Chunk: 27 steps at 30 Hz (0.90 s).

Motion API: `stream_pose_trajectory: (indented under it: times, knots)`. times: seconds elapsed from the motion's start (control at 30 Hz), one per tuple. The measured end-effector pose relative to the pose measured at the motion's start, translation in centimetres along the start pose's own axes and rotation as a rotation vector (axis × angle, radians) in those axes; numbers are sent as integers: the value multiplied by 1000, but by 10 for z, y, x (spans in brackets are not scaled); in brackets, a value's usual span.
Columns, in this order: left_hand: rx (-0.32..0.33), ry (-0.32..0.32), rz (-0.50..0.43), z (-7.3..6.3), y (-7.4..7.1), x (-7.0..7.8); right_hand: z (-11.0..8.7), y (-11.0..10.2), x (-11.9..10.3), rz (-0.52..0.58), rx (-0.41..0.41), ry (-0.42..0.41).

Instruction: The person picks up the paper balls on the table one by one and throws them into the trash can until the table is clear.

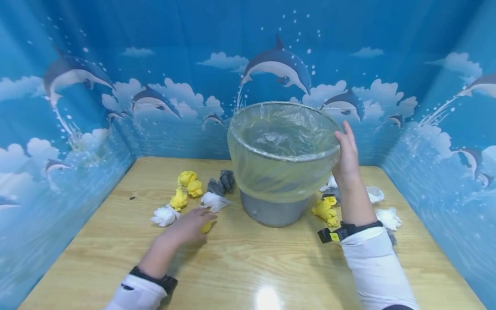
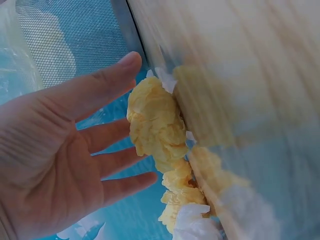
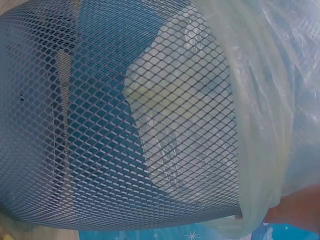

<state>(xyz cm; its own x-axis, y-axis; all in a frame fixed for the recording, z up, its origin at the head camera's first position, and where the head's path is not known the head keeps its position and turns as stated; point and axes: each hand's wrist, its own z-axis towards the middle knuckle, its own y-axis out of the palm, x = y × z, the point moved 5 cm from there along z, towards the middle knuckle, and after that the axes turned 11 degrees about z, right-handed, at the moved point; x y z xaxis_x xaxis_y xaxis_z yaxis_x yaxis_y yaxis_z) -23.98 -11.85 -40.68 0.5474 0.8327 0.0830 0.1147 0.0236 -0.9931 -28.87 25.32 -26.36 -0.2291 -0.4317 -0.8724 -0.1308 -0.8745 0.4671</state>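
In the head view my left hand [image 1: 190, 226] reaches low over the table at a crumpled yellow ball [image 1: 206, 227], partly hidden by the fingers. The left wrist view shows thumb and fingers spread, with the yellow crumpled ball [image 2: 156, 120] right at the fingertips. My right hand [image 1: 348, 159] rests against the right side of a grey mesh waste bin [image 1: 273, 212], fingers pointing up by the rim. A translucent yellowish bag [image 1: 279, 176] lines the bin and folds down over its outside. Through the mesh [image 3: 105, 135] in the right wrist view, the bag's lower part shows inside.
Left of the bin lie several yellow crumpled balls [image 1: 187, 178], white ones [image 1: 165, 215] and dark grey ones [image 1: 226, 180]. Right of it are a yellow clump [image 1: 326, 210] and white pieces [image 1: 389, 218]. Dolphin-printed curtains [image 1: 174, 51] surround the wooden table [image 1: 248, 267].
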Motion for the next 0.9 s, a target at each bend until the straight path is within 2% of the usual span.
stream_pose_trajectory:
  times: [0.23, 0.57, 0.8, 0.9]
  knots:
    - [-53, -37, -39, 0, 3, -3, 1, 2, 1, -1, -12, 14]
    - [-61, -41, -49, -1, 4, -5, 0, 2, 2, -43, -45, 21]
    - [-80, -59, -94, -1, 7, -8, 0, 1, 3, -52, -44, 16]
    - [-80, -46, -81, 0, 5, -9, 0, 1, 3, -55, -47, 14]
